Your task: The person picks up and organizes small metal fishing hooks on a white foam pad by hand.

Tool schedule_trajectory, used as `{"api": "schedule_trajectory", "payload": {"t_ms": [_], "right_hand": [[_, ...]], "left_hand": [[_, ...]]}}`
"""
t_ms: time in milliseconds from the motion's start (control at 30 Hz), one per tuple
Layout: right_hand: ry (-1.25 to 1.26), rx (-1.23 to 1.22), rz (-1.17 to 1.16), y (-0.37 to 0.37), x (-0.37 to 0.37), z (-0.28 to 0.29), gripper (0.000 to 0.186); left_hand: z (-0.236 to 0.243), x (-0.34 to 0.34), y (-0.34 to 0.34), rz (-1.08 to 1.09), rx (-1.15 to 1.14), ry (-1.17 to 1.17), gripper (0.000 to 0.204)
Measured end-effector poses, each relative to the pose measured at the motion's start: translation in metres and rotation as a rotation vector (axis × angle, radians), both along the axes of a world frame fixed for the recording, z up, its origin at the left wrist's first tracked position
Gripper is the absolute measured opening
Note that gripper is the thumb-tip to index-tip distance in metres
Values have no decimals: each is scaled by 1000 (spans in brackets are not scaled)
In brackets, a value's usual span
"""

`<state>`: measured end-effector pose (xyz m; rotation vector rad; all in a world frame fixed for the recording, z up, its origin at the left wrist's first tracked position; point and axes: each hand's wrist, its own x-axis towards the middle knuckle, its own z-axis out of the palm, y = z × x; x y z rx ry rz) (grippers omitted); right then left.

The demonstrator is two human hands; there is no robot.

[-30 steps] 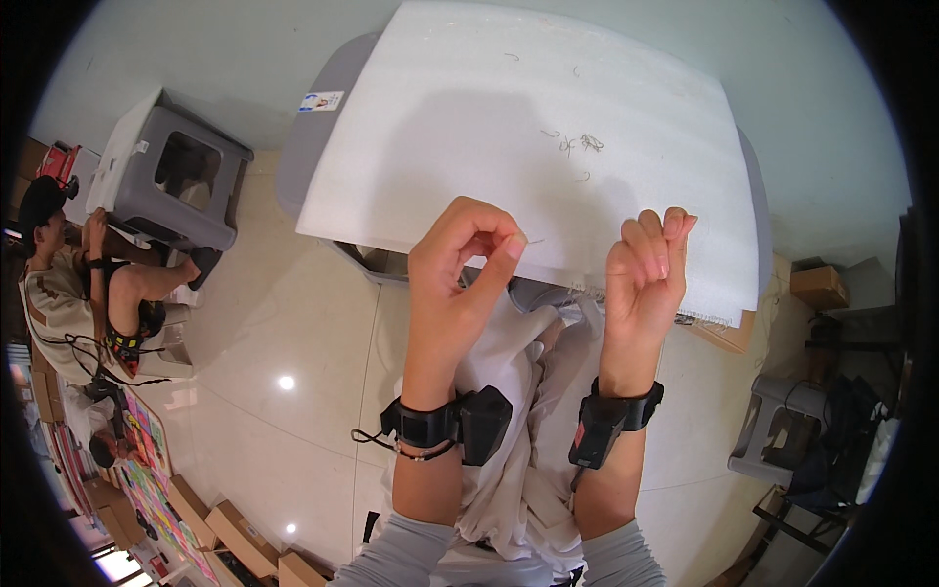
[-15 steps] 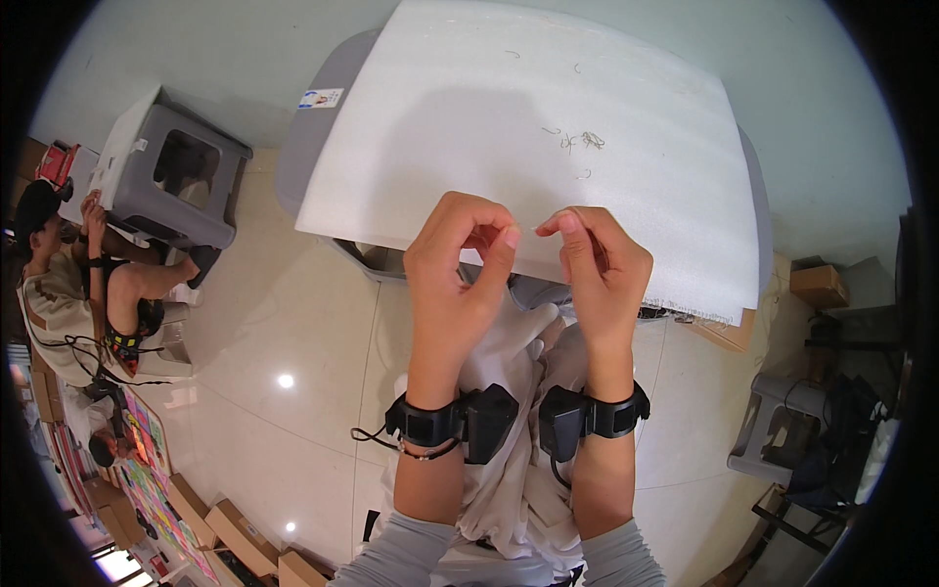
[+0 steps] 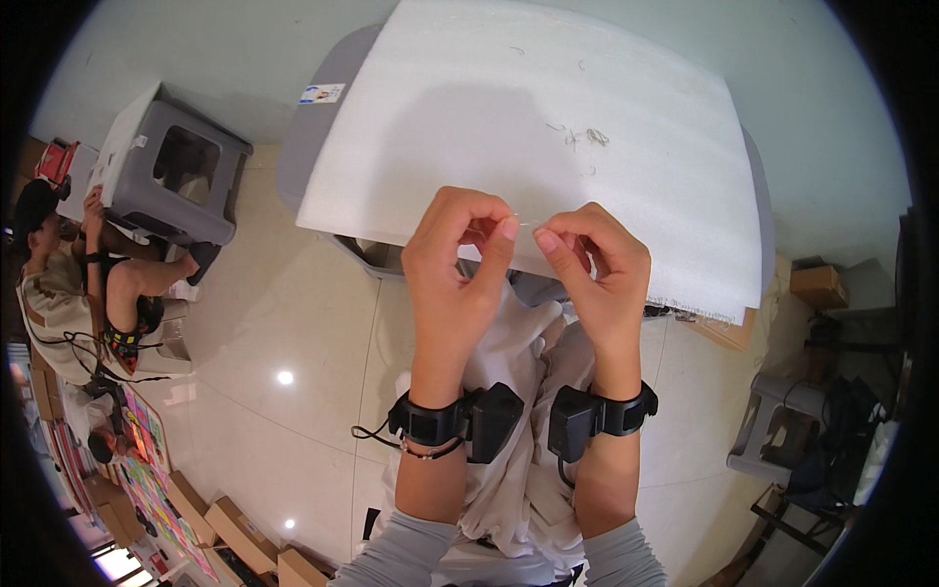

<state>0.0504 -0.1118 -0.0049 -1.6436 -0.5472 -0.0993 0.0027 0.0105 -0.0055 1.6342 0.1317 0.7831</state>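
Over the near edge of the white foam sheet (image 3: 440,127), my left hand (image 3: 455,249) and my right hand (image 3: 602,264) face each other, fingertips slightly apart. A tiny wire-like piece (image 3: 518,216) sticks out of my left thumb-and-finger pinch; it may be a fish hook, though its shape is too small to make out. Between the hands shows a fine pale line (image 3: 528,224), running to the pinched thumb and fingers of my right hand. Farther off on the foam lie a small heap of thin hooks (image 3: 598,137) and several loose ones (image 3: 571,139).
The foam covers a grey table (image 3: 318,147). At the left, another person (image 3: 68,284) sits by a grey stool-like stand (image 3: 186,166). Cardboard boxes (image 3: 240,538) line the lower left. A grey stool (image 3: 778,426) and a carton (image 3: 820,287) stand at right.
My right hand's thumb and fingertips have closed into a pinch and come nearer to my left fingertips. The thin line between the hands shows more plainly. My left hand has barely shifted.
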Motion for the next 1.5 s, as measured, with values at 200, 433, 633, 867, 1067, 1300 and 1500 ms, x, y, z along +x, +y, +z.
{"api": "schedule_trajectory", "payload": {"t_ms": [200, 433, 633, 867, 1067, 1300, 1500], "right_hand": [[-22, 59, -83, -1, 3, -3, 5], [-16, 79, -108, -4, 5, -4, 6], [54, 95, -112, -4, 2, -2, 5], [150, 29, -78, -6, -5, 5, 4], [105, 43, -124, -6, -6, 4, 5], [88, 39, -142, -7, -6, 2, 6], [102, 54, -180, -9, -6, 3, 5]], "left_hand": [[0, 0, 0, -32, -25, 10, 4], [1, -1, 0, -62, -92, 29, 5], [1, -2, 0, -56, -94, 38, 5], [0, -2, -1, -32, -74, 25, 5], [-1, -1, 0, -3, -63, 12, 4], [1, -3, 1, 40, -79, 31, 6], [1, -3, 0, 43, -119, 44, 6]]}}
